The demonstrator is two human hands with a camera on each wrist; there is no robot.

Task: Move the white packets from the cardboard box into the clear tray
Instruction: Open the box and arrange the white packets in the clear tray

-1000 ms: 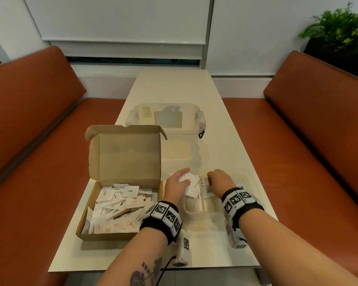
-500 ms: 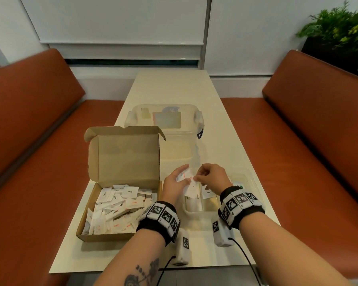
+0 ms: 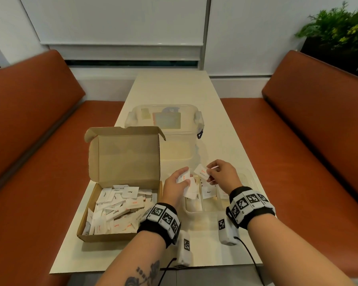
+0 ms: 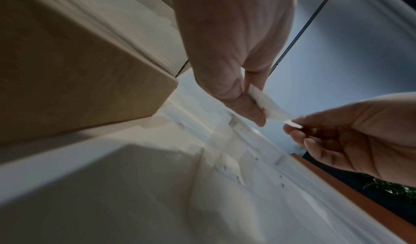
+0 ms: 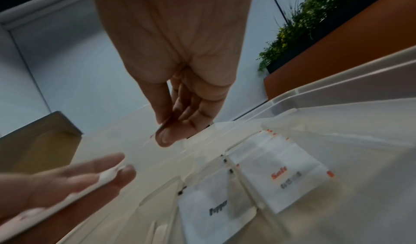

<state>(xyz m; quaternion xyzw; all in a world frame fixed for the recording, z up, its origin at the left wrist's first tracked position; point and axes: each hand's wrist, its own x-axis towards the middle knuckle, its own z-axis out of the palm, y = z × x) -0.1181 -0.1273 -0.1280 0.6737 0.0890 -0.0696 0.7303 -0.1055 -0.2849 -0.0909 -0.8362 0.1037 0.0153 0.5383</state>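
Left hand [image 3: 175, 185] grips several packets [image 3: 185, 180] above the tray [image 3: 196, 209]; right hand [image 3: 222, 175] pinches one packet [image 3: 202, 172]. More fill the box [image 3: 120, 237]. Tray's far rim hides behind the hands; wrist views blur.

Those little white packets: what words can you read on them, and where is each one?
"Salt", red: packet in right hand.
"Salt": packet in clear tray; grey line beneath blurred.
"Peppe…", cut off: tray packet.
"Sugar": packet in cardboard box.
Wristband squares: patterns only.
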